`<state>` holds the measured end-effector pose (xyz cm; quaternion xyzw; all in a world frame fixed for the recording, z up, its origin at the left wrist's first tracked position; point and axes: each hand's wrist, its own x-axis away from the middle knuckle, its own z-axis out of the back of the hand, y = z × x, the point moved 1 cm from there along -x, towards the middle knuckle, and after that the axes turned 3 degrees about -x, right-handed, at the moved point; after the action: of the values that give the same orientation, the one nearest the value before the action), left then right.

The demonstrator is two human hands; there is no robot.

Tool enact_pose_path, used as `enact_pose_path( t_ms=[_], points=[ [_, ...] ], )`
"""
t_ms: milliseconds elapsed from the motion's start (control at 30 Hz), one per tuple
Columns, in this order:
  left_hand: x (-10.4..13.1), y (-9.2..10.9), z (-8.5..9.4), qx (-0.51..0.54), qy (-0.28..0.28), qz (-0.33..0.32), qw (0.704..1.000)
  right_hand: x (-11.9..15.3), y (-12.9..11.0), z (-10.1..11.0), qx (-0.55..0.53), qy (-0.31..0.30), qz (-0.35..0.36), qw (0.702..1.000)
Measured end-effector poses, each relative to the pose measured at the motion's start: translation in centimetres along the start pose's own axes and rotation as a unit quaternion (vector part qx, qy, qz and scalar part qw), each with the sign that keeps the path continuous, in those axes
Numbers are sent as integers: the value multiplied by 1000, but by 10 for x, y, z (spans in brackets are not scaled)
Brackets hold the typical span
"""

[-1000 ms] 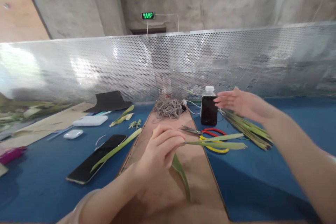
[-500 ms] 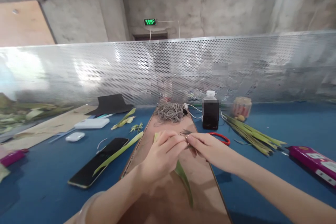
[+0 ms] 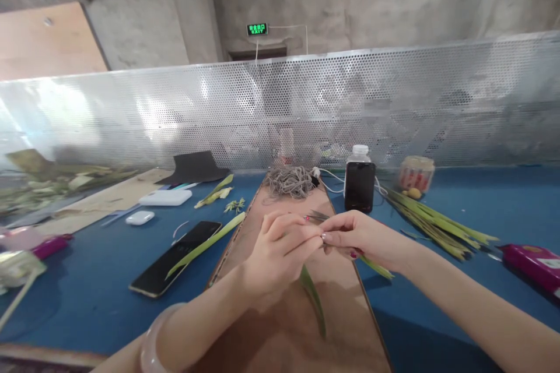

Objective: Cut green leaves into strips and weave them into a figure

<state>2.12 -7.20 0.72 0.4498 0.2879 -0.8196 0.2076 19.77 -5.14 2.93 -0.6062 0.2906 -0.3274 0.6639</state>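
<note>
Over the brown board (image 3: 280, 326), my two hands meet at the fingertips. My left hand (image 3: 280, 256) is curled round a green leaf (image 3: 312, 300), whose long end hangs below it. The fingers of my right hand (image 3: 359, 236) pinch close to the left fingertips, and a frayed green leaf end (image 3: 377, 268) sticks out beneath them. What lies between the fingertips is mostly hidden. Grey scissor blades (image 3: 318, 215) show just behind the hands; their handles are out of sight. A pale bangle (image 3: 155, 338) circles the left wrist.
Grey string (image 3: 291, 180) is heaped at the board's far end. A dark bottle (image 3: 359, 180), a jar (image 3: 416, 175) and green stalks (image 3: 437, 221) stand or lie right. Left are a phone (image 3: 175, 262) with a leaf strip across it, and a white case (image 3: 140, 218).
The view has shifted, so most things appear moved. A frayed leaf end now shows under my right hand. The red scissor handle seen earlier is hidden.
</note>
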Motion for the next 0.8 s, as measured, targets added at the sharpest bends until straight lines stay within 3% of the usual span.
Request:
enact_pose_path(
  t_ms=[233,400,633,800],
  points=[
    [0,2,-1,-19,77,29,996,-2,4,-2,3,54,32,998],
    [0,2,-1,-28,66,46,996,-1,3,-6,49,98,72,991],
    [0,6,-2,-51,56,74,994,2,-3,-10,149,111,80,979],
    [2,4,-5,-30,11,116,993,1,-2,-9,226,116,75,964]
  ],
)
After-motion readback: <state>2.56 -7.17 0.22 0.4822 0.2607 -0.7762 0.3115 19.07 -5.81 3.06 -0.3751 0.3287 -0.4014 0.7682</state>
